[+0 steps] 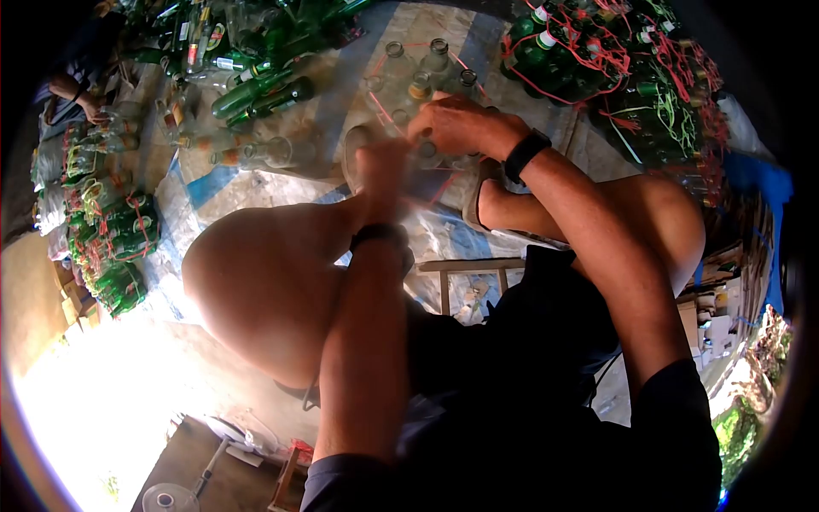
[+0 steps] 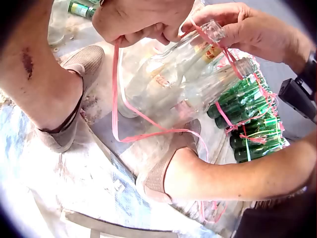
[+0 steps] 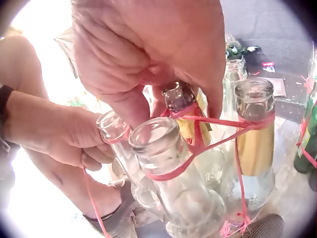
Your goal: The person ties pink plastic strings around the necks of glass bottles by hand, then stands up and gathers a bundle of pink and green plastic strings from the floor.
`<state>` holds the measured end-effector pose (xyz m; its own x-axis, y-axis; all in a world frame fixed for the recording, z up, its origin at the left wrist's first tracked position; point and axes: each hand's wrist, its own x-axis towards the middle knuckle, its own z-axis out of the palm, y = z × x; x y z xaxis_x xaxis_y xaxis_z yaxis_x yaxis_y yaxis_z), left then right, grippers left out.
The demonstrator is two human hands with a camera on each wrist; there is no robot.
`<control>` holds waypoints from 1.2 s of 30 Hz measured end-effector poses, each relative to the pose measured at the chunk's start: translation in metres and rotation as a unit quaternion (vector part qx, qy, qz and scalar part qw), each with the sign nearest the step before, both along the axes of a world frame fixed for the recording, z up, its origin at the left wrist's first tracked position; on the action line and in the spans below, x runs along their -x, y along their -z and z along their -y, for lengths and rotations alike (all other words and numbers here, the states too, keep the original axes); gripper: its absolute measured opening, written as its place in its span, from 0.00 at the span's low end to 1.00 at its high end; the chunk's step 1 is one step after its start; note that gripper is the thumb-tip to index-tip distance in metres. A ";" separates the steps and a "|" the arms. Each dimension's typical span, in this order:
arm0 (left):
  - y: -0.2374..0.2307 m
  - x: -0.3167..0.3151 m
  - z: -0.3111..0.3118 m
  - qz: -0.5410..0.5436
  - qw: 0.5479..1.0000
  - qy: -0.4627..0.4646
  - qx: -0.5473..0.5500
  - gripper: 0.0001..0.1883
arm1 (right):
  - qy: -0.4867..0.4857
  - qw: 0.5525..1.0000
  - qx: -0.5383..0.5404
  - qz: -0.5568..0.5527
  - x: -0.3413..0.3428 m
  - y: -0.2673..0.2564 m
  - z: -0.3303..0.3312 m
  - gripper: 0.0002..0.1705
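Observation:
Pink plastic string (image 3: 218,121) loops round the necks of a cluster of clear glass bottles (image 3: 173,168) standing between the feet. My left hand (image 2: 143,20) is curled round a length of this string, which hangs below the fist in a long loop; in the head view the same hand is blurred. At the bottle necks, my right hand (image 1: 465,124) pinches the string with thumb and fingers. Its fingers come down around a dark-necked bottle (image 3: 179,96) with a yellow label; the fingertips are partly hidden there. Beside it stands another clear bottle (image 3: 255,101) with string round its neck.
Tied bundles of green bottles (image 1: 554,60) stand at the back right, more bundles (image 1: 128,226) at the left. Loose green bottles (image 1: 256,92) lie at the back left, near lying clear bottles (image 1: 277,152). A wooden stool (image 1: 469,266) is below. Another person's hand (image 1: 90,104) shows far left.

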<state>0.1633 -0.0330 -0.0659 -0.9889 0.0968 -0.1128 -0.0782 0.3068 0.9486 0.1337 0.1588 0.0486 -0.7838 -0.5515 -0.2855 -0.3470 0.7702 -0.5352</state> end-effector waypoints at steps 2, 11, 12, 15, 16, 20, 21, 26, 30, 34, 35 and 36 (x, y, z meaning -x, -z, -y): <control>0.007 0.004 0.001 -0.027 0.999 0.017 -0.004 0.14 | -0.007 1.000 -0.006 0.001 0.000 -0.003 0.000 0.18; -0.037 0.002 -0.011 -0.038 0.999 -0.003 -0.001 0.17 | -0.024 0.998 -0.047 -0.044 -0.008 -0.004 0.003 0.18; -0.041 0.001 -0.012 -0.039 0.999 -0.004 0.000 0.17 | -0.015 0.993 -0.015 -0.114 -0.011 0.001 0.002 0.16; -0.049 0.001 -0.016 -0.124 0.992 0.011 0.018 0.17 | -0.013 0.985 -0.012 -0.169 -0.009 0.007 0.001 0.12; -0.048 0.001 -0.015 -0.103 0.995 0.014 0.011 0.16 | -0.018 0.987 -0.043 -0.154 -0.007 0.003 0.001 0.10; -0.039 0.001 -0.016 -0.082 0.996 0.010 -0.015 0.15 | -0.026 0.976 -0.023 -0.216 -0.006 -0.006 0.001 0.07; -0.038 0.001 -0.015 -0.083 0.996 0.009 -0.015 0.15 | -0.026 0.973 -0.022 -0.228 -0.005 -0.007 0.001 0.05; -0.051 -0.001 -0.018 0.045 0.999 -0.017 -0.008 0.13 | -0.032 0.964 -0.048 -0.260 -0.007 -0.015 0.000 0.04; -0.045 0.000 -0.019 0.042 0.998 -0.036 -0.014 0.14 | -0.023 0.966 -0.068 -0.249 -0.003 -0.025 -0.003 0.11; -0.023 0.003 -0.015 -0.074 0.997 0.021 -0.022 0.15 | 0.013 0.961 -0.081 -0.264 -0.005 -0.036 -0.002 0.07; -0.022 0.003 -0.014 -0.087 0.996 0.019 -0.001 0.15 | 0.012 0.961 -0.082 -0.264 -0.005 -0.040 -0.003 0.07; -0.024 0.003 -0.014 -0.086 0.996 0.019 -0.001 0.15 | 0.036 0.968 -0.108 -0.223 -0.006 -0.046 -0.005 0.06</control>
<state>0.1598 -0.0192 -0.0416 -0.9892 0.1347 0.0585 0.0974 0.3040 0.9477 0.1398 0.1640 0.0949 -0.8900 -0.4557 -0.0125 -0.4473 0.8783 -0.1688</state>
